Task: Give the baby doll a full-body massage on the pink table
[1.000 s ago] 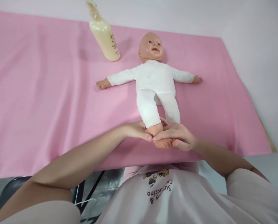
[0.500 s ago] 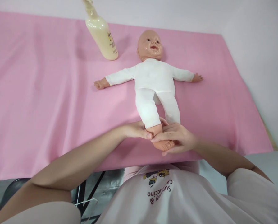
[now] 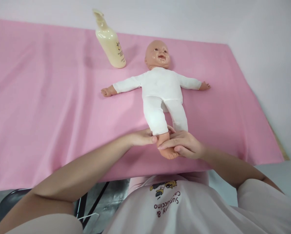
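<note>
A baby doll (image 3: 162, 85) in a white outfit lies on its back on the pink cloth, its head away from me and both arms spread. My left hand (image 3: 144, 137) is wrapped round the doll's ankle, just below the trouser cuff, with the thumb on the near side and fingertips showing behind. My right hand (image 3: 188, 145) grips the same foot (image 3: 169, 153) from the right, its fingers lying across the top and the thumb by the toes. The doll's other foot is hidden behind my right hand.
A cream-coloured pump bottle (image 3: 112, 48) stands on the pink cloth (image 3: 45, 97), left of the doll's head. A white wall (image 3: 184, 19) rises behind the table. Below the table's left front edge are a black chair (image 3: 10, 203) and dark metal legs.
My right hand has shifted over the foot, its thumb moving up from beneath the toes. The doll's foot now points more toward me. The whole view has tilted slightly.
</note>
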The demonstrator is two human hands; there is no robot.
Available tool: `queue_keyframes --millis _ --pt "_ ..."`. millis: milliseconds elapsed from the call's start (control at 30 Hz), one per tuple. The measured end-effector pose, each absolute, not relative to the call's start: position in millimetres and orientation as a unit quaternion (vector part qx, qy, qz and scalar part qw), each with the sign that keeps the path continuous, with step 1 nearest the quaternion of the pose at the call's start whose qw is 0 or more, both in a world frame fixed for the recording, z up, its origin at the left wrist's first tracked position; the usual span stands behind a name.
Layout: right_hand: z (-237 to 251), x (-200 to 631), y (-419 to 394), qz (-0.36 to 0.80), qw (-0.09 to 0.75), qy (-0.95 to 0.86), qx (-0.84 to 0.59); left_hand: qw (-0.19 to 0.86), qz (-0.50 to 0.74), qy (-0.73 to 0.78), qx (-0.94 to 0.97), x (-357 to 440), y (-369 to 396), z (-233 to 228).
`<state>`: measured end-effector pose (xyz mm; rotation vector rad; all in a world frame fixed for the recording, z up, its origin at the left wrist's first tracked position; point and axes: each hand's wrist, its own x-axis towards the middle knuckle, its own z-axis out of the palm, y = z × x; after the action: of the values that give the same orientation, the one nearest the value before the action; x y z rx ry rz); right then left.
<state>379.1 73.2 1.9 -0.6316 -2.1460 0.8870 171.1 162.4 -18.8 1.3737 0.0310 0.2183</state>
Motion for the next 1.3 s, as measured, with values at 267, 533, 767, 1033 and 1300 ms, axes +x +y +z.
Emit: queue_keyframes --millis 267,533,767,1033,1300 --pt "6 375 72 0.316 0.37 -0.832 -0.267 0.745 0.105 0.039 0.657 171 162 -23" --pt "2 374 72 0.305 0.382 -0.828 -0.275 0.755 0.148 0.097 0.631 175 158 -19" --pt "-1 372 72 0.204 0.382 -0.852 -0.293 0.76 0.217 0.077 0.608 172 161 -26" --pt "-7 377 74 0.179 0.351 -0.861 -0.321 0.844 0.156 0.005 0.513 179 157 -25" --pt "-3 373 77 0.118 0.445 -0.847 -0.264 0.873 0.142 0.006 0.466 178 160 -30"
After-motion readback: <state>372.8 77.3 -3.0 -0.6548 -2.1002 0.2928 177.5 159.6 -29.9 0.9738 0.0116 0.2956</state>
